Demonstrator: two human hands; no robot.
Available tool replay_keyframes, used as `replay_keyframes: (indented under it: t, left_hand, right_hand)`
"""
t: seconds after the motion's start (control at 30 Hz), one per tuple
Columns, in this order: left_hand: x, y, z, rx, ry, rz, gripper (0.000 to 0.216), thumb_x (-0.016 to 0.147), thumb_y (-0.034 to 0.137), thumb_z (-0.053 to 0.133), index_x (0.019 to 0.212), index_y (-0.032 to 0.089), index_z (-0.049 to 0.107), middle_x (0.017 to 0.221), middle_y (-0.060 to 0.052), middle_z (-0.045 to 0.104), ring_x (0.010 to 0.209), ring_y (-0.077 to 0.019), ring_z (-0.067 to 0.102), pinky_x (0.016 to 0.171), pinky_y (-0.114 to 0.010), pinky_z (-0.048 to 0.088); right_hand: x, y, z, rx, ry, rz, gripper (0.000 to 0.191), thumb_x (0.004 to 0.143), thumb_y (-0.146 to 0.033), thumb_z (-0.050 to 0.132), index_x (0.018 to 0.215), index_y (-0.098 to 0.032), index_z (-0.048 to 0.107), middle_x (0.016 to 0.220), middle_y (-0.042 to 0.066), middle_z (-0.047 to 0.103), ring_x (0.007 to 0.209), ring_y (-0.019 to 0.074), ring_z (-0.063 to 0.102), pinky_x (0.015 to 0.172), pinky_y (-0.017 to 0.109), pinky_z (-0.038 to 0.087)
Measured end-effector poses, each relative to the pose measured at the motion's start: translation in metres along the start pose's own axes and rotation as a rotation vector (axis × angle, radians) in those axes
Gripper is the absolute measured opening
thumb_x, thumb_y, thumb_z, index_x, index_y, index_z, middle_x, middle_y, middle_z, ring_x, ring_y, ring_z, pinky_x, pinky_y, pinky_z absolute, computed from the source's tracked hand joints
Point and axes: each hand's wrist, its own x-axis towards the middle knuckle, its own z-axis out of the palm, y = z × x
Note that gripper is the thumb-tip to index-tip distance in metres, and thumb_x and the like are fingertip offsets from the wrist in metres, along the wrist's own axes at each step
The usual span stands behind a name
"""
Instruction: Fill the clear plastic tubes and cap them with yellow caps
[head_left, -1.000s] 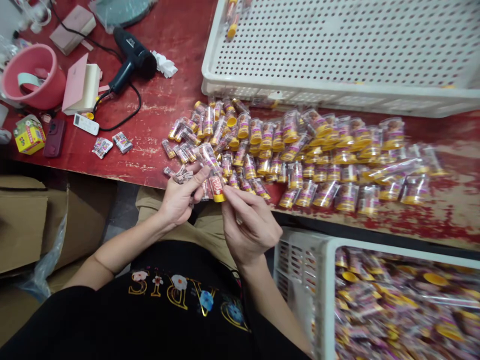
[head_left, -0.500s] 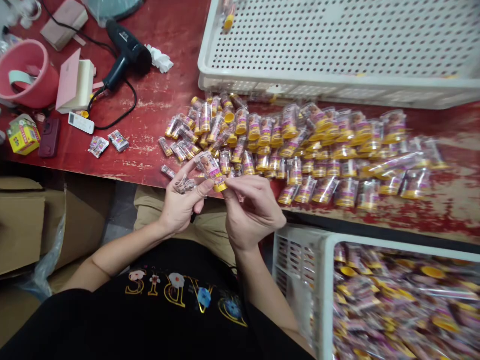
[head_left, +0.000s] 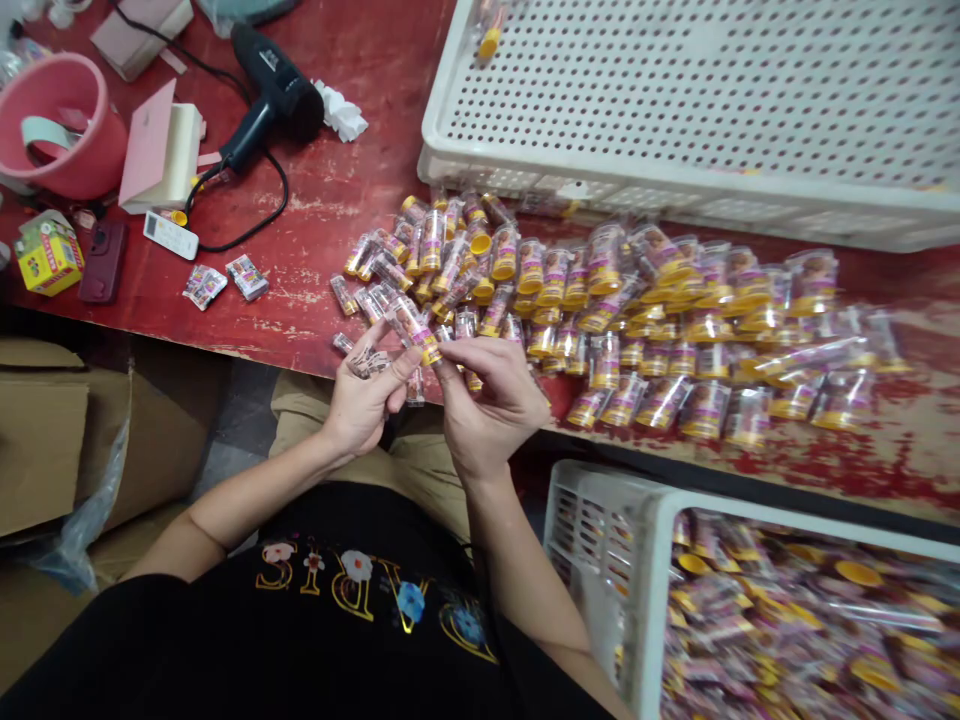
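My left hand [head_left: 367,395] is closed on a small clear tube [head_left: 414,328] with a printed label and a yellow end, its thumb against the lower side. My right hand [head_left: 491,405] pinches at the tube's yellow end with thumb and forefinger. Small printed pieces [head_left: 369,364] show at the left fingers; whether they are held or lie behind is hard to tell. Just beyond both hands, many similar tubes [head_left: 530,268] lie and stand crowded along the red table [head_left: 300,320].
A white perforated tray [head_left: 637,170] stands at the back right. Below the table edge, a white crate [head_left: 660,560] holds a heap of tubes. At the left are a hair dryer [head_left: 277,95], a pink bucket [head_left: 105,150], a phone [head_left: 103,262] and two small packets [head_left: 247,277].
The view has shifted, so the table's things appear farther right. Both hands stay on the tube, and the right hand has come slightly left with it.
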Motion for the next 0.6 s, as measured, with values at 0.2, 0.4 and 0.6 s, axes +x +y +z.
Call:
replay_keyframes:
  t: [0.2,0.4,0.6]
  left_hand:
    - [0.028,0.009,-0.012,-0.052,0.065,-0.043,0.058,0.069,0.036,0.089,0.119,0.018,0.067,0.070,0.003,0.066,0.047,-0.0036,0.052,0.041,-0.015,0.026]
    - [0.054,0.028,-0.034,-0.184,0.160,-0.101,0.026,0.088,0.013,0.067,0.114,0.013,0.067,0.096,-0.008,0.075,0.065,-0.0060,0.062,0.049,-0.014,0.040]
    - [0.065,0.032,-0.044,-0.148,0.280,-0.051,0.015,0.090,0.008,0.063,0.103,0.010,0.069,0.099,-0.011,0.077,0.072,-0.0099,0.070,0.065,-0.019,0.054]
  right_hand:
    - [0.028,0.027,0.032,-0.123,-0.087,-0.026,0.010,0.091,-0.027,0.066,0.094,-0.025,0.075,0.089,0.004,0.073,0.088,0.0204,0.066,0.087,0.042,0.053]
    - [0.107,0.072,0.071,-0.389,-0.337,-0.108,0.018,0.093,-0.026,0.058,0.099,-0.023,0.074,0.100,0.008,0.071,0.104,0.0251,0.061,0.099,0.047,0.049]
    - [0.258,0.145,0.077,-0.623,-0.297,0.067,0.038,0.097,-0.030,0.048,0.092,-0.004,0.076,0.107,0.018,0.074,0.109,0.0258,0.069,0.091,0.041,0.051]
